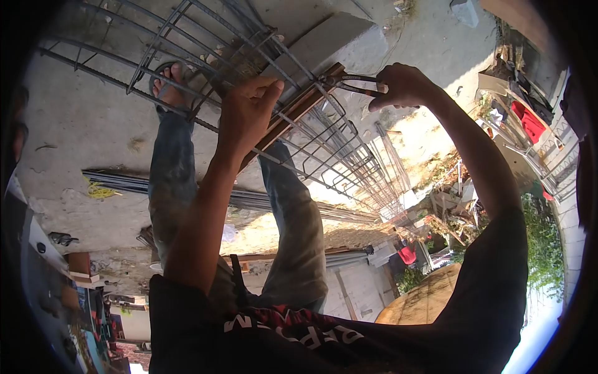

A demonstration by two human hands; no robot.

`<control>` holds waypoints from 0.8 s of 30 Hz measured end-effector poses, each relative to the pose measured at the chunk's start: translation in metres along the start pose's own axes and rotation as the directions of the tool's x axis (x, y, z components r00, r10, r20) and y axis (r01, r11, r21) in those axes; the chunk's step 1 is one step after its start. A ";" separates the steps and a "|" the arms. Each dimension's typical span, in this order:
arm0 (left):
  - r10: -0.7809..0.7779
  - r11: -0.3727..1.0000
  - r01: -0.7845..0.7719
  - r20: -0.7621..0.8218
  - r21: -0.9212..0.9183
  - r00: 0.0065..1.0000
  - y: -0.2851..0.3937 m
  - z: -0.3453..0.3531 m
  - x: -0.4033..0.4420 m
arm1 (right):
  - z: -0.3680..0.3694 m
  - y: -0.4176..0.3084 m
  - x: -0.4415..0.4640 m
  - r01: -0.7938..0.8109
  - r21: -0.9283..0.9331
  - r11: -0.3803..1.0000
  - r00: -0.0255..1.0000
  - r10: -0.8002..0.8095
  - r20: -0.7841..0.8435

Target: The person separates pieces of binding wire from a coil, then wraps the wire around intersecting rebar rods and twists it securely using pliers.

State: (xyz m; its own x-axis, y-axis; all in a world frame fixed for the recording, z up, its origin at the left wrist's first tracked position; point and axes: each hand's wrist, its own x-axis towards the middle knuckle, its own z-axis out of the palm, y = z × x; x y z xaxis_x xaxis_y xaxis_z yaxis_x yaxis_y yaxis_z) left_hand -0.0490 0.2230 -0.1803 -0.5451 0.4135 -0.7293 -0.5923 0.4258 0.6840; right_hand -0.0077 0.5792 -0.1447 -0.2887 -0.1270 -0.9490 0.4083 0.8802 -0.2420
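Observation:
My right hand (pixel 405 87) is wrapped around the handles of a pair of pincers (pixel 361 80). The pincers' jaws meet the steel bars of a long rebar cage (pixel 305 71), at a crossing beside a brown wooden piece (pixel 302 106). My left hand (pixel 249 115) is over the same cage, to the left of the pincers. Its fingers are curled with thumb and fingertips together, and whatever they pinch is too small or hidden to make out. From upper left, the cage stretches away to the lower right, with square stirrups along its bars.
A grey block (pixel 339 43) is on the concrete floor beyond the cage. Bundled steel rods (pixel 118 181) lie across the ground behind my legs, beside yellow ties (pixel 99 190). My sandalled foot (pixel 169 84) is close to the cage. Scrap and debris (pixel 448 206) pile up at right.

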 end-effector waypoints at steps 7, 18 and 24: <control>0.007 1.000 -0.007 -0.004 -0.011 1.000 0.003 0.000 0.002 | -0.001 -0.007 -0.020 0.168 -0.761 0.626 0.606 -0.674 -0.421; -0.001 0.999 -0.003 0.078 0.049 0.997 0.003 0.010 -0.003 | 0.022 0.013 -0.014 -0.266 0.580 0.770 0.932 0.053 0.357; -0.277 0.953 0.303 0.473 0.022 0.837 0.003 0.051 -0.034 | 0.057 -0.026 -0.046 -0.036 -0.063 0.997 0.973 0.021 -0.228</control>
State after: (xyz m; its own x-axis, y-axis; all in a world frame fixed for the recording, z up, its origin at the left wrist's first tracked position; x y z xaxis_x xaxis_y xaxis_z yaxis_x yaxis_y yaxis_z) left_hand -0.0023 0.2509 -0.1529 -0.0117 0.6087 -0.7933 -0.7164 0.5484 0.4313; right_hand 0.0442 0.5366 -0.1062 -0.4703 -0.0009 -0.8825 0.3633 0.9111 -0.1945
